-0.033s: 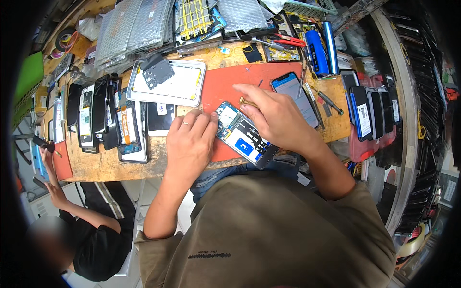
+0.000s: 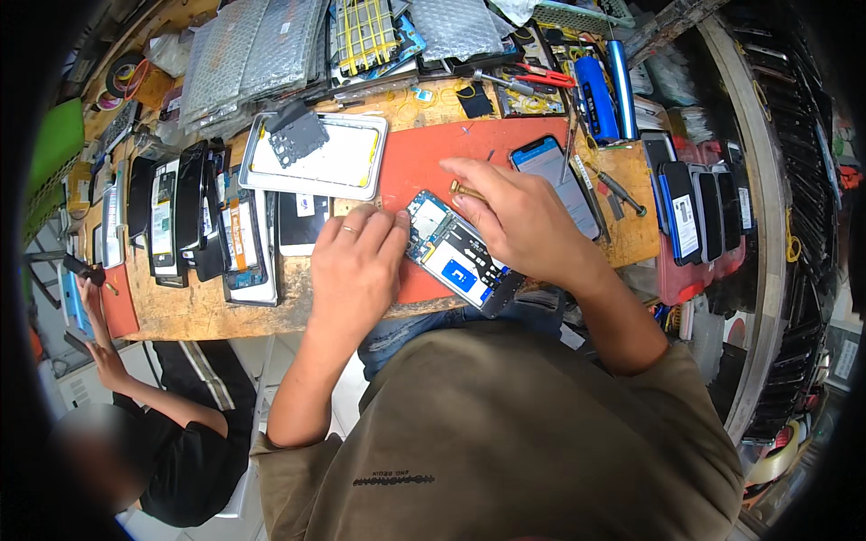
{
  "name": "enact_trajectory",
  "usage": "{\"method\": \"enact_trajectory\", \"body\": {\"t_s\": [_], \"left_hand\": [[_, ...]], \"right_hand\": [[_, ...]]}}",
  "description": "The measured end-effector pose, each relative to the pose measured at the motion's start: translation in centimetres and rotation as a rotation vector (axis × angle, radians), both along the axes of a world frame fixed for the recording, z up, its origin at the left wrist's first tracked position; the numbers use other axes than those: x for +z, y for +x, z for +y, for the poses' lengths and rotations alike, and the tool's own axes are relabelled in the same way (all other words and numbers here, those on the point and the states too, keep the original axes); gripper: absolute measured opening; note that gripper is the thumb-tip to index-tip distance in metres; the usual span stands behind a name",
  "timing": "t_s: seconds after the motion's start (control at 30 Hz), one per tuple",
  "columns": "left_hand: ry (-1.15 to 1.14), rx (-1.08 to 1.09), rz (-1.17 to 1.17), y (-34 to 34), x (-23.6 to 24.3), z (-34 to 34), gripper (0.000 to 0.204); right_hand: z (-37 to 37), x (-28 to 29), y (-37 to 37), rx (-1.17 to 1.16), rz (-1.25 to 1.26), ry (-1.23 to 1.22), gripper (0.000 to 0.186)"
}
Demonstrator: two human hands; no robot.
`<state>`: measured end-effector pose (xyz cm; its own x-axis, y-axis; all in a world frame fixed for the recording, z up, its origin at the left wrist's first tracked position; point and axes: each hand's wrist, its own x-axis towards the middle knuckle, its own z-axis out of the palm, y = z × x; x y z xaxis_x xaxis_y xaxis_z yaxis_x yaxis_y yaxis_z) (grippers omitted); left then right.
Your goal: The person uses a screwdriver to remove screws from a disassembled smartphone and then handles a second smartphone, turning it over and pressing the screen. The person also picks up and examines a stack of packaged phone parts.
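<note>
An opened phone (image 2: 454, 256) lies slanted on the red mat, its blue circuit board and white-and-black battery area bare. At its left edge, my left hand (image 2: 358, 252) rests with a ring on one finger; the fingers are curled together and their tips steady the phone. My right hand (image 2: 528, 216) comes over the phone's right side. Between its thumb and fingers is a short brass-coloured screwdriver (image 2: 466, 192), held above the top of the board. The driver's tip is hard to make out.
A white tray (image 2: 365, 185) holding a dark phone part stands behind my left hand. Right of the mat lie a lit phone (image 2: 552, 171) and a screwdriver (image 2: 616, 191). Several phones (image 2: 162, 216) stand at left. A co-worker's hand (image 2: 110, 368) shows at far left.
</note>
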<state>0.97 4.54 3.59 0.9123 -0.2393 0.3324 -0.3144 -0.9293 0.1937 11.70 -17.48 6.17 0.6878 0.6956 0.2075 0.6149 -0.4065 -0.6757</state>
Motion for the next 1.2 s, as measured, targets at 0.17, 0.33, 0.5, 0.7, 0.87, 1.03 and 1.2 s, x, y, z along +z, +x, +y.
{"method": "enact_trajectory", "body": {"t_s": [0.17,0.33,0.5,0.7,0.87,1.03,1.2], "left_hand": [[-0.453,0.214,-0.061,-0.2,0.1,1.8,0.035],[-0.536,0.304,-0.070,-1.5,-0.5,0.5,0.027],[-0.593,0.323,-0.035,-2.4,-0.7,-1.5,0.024],[-0.626,0.381,-0.019,-3.6,-0.8,-0.9,0.025],[-0.574,0.294,-0.037,-2.8,-0.3,-1.5,0.026],[-0.565,0.236,-0.094,-1.9,0.8,-3.5,0.027],[-0.667,0.112,-0.006,-1.0,2.1,-5.5,0.024]], "right_hand": [[-0.5,-0.3,0.5,-0.015,-0.017,-0.011,0.036],[2.3,-2.2,0.4,-0.003,-0.146,-0.073,0.033],[3.3,-2.7,-1.0,-0.087,-0.427,0.067,0.016],[-5.9,-0.9,-2.1,-0.351,-0.395,-0.159,0.031],[-11.4,0.5,-0.6,-0.519,-0.418,-0.297,0.045],[-9.5,-0.5,-2.9,-0.505,-0.205,-0.349,0.072],[-9.7,-1.4,-1.3,-0.491,-0.147,-0.376,0.090]]}}
